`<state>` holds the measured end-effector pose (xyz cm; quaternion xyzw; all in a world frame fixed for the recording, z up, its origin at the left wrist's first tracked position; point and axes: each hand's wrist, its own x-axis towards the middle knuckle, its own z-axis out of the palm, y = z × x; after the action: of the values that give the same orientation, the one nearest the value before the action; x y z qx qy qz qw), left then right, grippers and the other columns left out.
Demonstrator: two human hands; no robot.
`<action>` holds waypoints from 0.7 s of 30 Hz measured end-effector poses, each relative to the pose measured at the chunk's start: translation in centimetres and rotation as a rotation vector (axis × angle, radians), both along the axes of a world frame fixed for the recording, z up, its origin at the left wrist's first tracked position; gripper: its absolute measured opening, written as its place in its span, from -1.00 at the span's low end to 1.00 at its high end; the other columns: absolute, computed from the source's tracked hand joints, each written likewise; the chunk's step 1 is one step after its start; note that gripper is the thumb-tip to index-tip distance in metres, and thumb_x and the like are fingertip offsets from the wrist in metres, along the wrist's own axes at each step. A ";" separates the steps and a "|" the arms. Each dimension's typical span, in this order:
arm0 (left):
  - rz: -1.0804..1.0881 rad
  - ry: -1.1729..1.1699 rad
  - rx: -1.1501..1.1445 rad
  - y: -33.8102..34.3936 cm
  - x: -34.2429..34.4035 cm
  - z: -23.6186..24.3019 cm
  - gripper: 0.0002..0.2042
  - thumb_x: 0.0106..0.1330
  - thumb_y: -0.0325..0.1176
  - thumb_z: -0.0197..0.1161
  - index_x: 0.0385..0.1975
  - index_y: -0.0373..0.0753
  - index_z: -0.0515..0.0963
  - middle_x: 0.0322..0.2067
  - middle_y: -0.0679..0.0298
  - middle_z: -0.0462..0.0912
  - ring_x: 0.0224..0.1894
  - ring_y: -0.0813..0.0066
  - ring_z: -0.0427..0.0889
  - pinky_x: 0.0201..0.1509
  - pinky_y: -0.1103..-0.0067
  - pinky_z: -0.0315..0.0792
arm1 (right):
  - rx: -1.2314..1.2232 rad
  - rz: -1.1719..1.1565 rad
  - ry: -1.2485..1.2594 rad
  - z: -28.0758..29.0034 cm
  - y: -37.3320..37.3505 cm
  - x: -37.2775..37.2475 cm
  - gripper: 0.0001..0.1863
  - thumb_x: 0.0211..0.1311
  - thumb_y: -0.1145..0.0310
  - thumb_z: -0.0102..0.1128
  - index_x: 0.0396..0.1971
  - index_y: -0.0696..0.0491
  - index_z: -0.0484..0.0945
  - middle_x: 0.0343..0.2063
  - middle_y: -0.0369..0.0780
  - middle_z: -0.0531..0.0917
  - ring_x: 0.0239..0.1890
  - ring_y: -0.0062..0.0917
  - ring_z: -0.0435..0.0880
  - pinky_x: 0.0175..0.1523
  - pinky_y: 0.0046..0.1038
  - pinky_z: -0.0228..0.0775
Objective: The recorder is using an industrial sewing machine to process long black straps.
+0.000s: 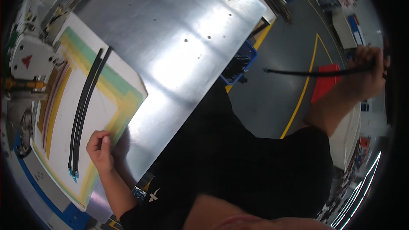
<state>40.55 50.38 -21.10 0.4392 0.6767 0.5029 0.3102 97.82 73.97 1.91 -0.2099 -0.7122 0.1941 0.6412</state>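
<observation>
My right hand [370, 70] is raised at the far right, its fingers closed on one end of a long black cable [306, 73]. The cable stretches left from the hand over the floor area, its dark free tip pointing toward a blue bin. My left hand [100, 150] is by the near edge of a white board [100, 117] bordered with green and yellow tape. Its fingers are curled in toward the thumb, and nothing shows between them. Two similar black cables [83, 106] lie side by side on the board, with small teal ends at the bottom.
The board rests on a shiny metal table [170, 59], against a white machine [30, 57] at the left. A blue bin [249, 57] with black items stands beyond the table's right edge. A red box [324, 79] sits under my right forearm's line; a person [341, 1] is far off.
</observation>
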 end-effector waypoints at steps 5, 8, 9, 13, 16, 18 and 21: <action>0.070 -0.003 -0.001 1.0 -0.9 -1.5 -0.85 0.47 -0.39 0.22 -0.25 -0.35 0.64 -0.51 0.43 0.45 -0.49 0.70 0.34 -0.39 0.70 0.18 | -0.145 -0.652 0.025 -6.4 2.0 -0.5 -0.85 0.46 0.32 0.30 -0.12 0.06 0.71 -0.51 -0.44 0.58 -0.59 -0.87 0.39 -0.51 -0.71 0.11; 0.087 0.040 -0.012 1.3 -0.4 -0.9 -0.85 0.47 -0.39 0.21 -0.25 -0.35 0.64 -0.52 0.43 0.43 -0.49 0.70 0.32 -0.39 0.71 0.17 | -0.383 -0.874 -0.173 -12.9 6.8 2.2 -0.72 0.47 0.11 0.29 -0.17 0.03 0.73 -0.65 -0.46 0.47 -0.59 -0.84 0.42 -0.48 -0.65 0.18; 0.094 0.040 -0.014 1.5 -0.2 -1.0 -0.84 0.47 -0.38 0.22 -0.25 -0.35 0.64 -0.52 0.44 0.42 -0.48 0.70 0.31 -0.38 0.71 0.16 | -0.351 -0.934 -0.261 -14.6 8.1 3.0 -0.69 0.45 0.10 0.29 -0.22 0.07 0.74 -0.62 -0.42 0.54 -0.58 -0.78 0.47 -0.47 -0.60 0.26; 0.108 0.067 0.007 1.4 -0.6 -1.7 -0.83 0.47 -0.37 0.21 -0.25 -0.35 0.64 -0.52 0.46 0.41 -0.45 0.71 0.31 -0.35 0.72 0.16 | -0.482 -1.070 -0.480 -22.5 14.6 6.3 -0.61 0.24 -0.01 0.31 -0.21 0.02 0.77 -0.40 -0.14 0.78 -0.26 -0.24 0.77 -0.08 -0.23 0.54; 0.126 0.083 -0.010 1.0 -0.4 -1.4 -0.83 0.47 -0.36 0.21 -0.24 -0.35 0.64 -0.52 0.46 0.41 -0.45 0.72 0.31 -0.36 0.72 0.16 | -0.684 -1.022 -0.446 -26.5 17.5 6.3 -0.66 0.16 0.04 0.34 -0.20 -0.06 0.81 -0.34 -0.15 0.81 -0.21 -0.25 0.79 -0.03 -0.27 0.58; 0.122 0.101 -0.028 1.2 0.0 -1.1 -0.83 0.47 -0.36 0.21 -0.24 -0.34 0.64 -0.52 0.47 0.41 -0.46 0.73 0.30 -0.36 0.73 0.15 | -0.751 -1.019 -0.369 -29.2 19.0 6.9 -0.66 0.15 0.05 0.34 -0.19 -0.06 0.81 -0.32 -0.12 0.81 -0.18 -0.23 0.79 0.00 -0.26 0.58; 0.130 0.123 -0.061 1.1 0.3 -1.0 -0.84 0.48 -0.37 0.22 -0.22 -0.35 0.63 -0.52 0.48 0.42 -0.47 0.75 0.29 -0.37 0.75 0.15 | -0.861 -1.030 -0.334 -32.1 19.6 8.0 -0.66 0.13 0.08 0.33 -0.18 -0.06 0.81 -0.26 -0.08 0.81 -0.12 -0.18 0.79 0.06 -0.24 0.59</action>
<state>40.83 51.52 -22.08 0.4148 0.7366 0.4730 0.2481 105.79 93.54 -30.21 -0.7841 -0.4707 0.0954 0.3930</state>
